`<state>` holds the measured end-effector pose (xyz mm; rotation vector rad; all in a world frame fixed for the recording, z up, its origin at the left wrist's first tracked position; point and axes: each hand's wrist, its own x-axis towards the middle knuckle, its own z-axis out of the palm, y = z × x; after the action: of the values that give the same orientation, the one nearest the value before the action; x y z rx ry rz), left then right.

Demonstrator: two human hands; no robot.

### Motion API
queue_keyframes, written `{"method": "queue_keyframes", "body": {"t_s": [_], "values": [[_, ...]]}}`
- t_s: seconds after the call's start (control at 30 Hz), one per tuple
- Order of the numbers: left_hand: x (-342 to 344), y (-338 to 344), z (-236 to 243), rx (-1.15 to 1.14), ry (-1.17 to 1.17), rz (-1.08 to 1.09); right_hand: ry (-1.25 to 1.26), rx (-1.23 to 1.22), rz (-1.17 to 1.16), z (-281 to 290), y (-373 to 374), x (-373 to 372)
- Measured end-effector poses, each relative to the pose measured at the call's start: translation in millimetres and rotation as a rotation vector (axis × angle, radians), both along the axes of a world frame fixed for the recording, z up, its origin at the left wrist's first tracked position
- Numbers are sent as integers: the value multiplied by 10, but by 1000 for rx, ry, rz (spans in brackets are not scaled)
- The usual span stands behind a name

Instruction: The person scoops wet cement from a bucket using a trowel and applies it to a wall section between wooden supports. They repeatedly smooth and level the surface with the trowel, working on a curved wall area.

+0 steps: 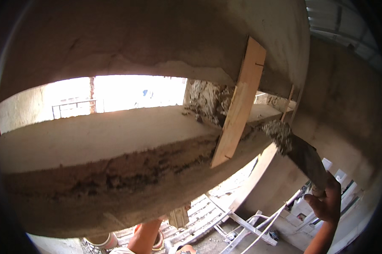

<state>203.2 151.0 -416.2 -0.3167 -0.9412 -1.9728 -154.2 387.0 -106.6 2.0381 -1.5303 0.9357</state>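
Observation:
On the right, my right hand (326,197) is closed around the handle of a trowel (306,158). Its dark blade points up and left, and a lump of wet grey mortar (278,132) sits at the far end, close to the right part of a concrete ledge (98,131). Against the ledge and the wall above leans a flat wooden board (239,106), tilted, with a nail near each end. A bare arm, seemingly my left, rises from the lower edge; its hand is hidden behind the ledge, so its fingers do not show.
Rough, broken mortar (127,173) runs along the ledge's front face. Behind the ledge is a bright opening with a rough pillar (208,99). Below are a bucket (102,240), slatted planks (203,211) and a metal frame (252,228). A plastered wall (343,93) stands at the right.

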Motion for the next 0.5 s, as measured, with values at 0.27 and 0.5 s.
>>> {"method": "queue_keyframes", "body": {"t_s": [0.27,0.5], "values": [[-111,70,153,-81,-247,248,213,-35,-98,201,567,750],[-415,624,335,-644,-734,120,306,151,-115,604,627,1440]]}}
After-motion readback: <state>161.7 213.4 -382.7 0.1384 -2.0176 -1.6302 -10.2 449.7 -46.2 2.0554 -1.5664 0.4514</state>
